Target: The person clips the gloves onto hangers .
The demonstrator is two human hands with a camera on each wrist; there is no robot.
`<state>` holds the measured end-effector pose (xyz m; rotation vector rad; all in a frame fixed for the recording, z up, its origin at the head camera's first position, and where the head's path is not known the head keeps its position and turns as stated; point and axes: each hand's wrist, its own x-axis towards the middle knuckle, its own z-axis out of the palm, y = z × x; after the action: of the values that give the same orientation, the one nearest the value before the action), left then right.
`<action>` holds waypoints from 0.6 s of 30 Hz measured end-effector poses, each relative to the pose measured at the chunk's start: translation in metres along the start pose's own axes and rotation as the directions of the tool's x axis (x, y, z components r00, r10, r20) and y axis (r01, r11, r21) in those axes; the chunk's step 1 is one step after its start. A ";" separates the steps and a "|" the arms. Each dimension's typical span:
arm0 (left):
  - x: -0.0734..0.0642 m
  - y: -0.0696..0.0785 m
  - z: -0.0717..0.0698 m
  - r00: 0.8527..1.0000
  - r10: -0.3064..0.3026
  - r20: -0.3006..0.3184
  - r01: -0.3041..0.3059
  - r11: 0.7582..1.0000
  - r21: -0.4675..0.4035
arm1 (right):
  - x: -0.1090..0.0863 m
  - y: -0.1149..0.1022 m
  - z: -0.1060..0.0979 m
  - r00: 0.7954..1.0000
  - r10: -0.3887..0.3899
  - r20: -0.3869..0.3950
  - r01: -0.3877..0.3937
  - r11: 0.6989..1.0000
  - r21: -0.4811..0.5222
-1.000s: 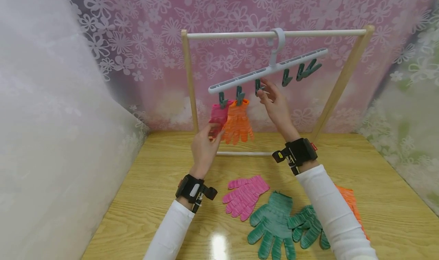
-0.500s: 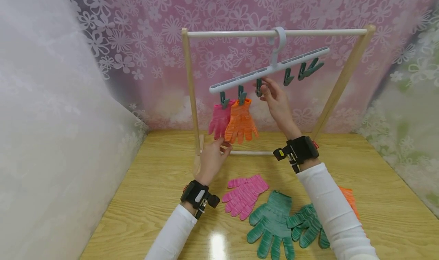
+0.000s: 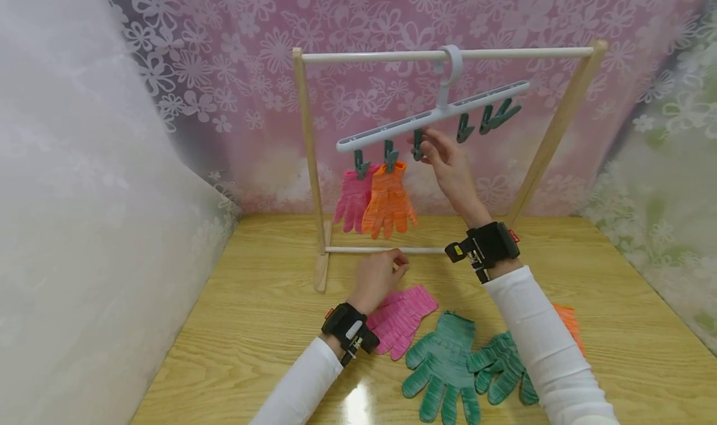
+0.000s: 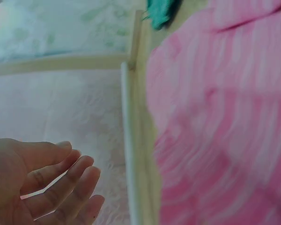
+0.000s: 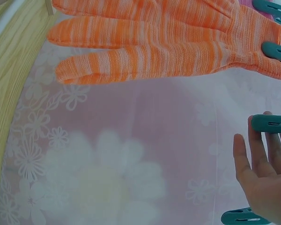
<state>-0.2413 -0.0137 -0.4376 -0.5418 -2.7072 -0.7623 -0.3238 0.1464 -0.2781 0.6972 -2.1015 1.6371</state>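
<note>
In the head view a pink glove (image 3: 353,202) and an orange glove (image 3: 388,200) hang by their cuffs from green clothespins on a white hanger (image 3: 392,126). My right hand (image 3: 450,173) is raised at the third clothespin (image 3: 417,145), holding it between thumb and fingers; the right wrist view shows fingers behind this clothespin (image 5: 271,123). Low in front of the rack, my left hand (image 3: 378,279) is above another pink glove (image 3: 406,319), partly covering it. Its fingers are loosely bent around nothing in the left wrist view, beside the large pink glove (image 4: 225,117).
A wooden rack with a white top rod (image 3: 370,56) carries the hanger. More clothespins (image 3: 463,128) dangle on its right half. Two green gloves (image 3: 442,363) lie on the wooden table (image 3: 224,325), with an orange glove (image 3: 570,325) partly under my right sleeve.
My left hand has left the hanging pink glove and moved down and right over the pink glove on the table. My right hand stays at the third clothespin.
</note>
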 end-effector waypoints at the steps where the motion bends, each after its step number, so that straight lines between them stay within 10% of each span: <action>1: -0.001 0.001 0.004 1.000 0.015 0.014 -0.016 1.000 0.014 | 0.000 0.000 0.000 1.000 -0.003 -0.002 0.003 1.000 0.013; 7: -0.005 0.008 0.024 0.989 0.083 0.119 -0.095 0.991 0.097 | 0.000 -0.001 -0.001 1.000 -0.009 -0.005 0.010 0.998 0.058; 18: -0.004 0.017 0.036 0.961 0.025 0.275 -0.069 0.986 0.152 | -0.005 0.001 -0.005 1.000 -0.018 -0.010 0.018 0.998 0.064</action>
<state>-0.2358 0.0181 -0.4609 -0.7165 -2.9602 -0.4815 -0.3202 0.1522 -0.2811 0.7254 -2.0381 1.7016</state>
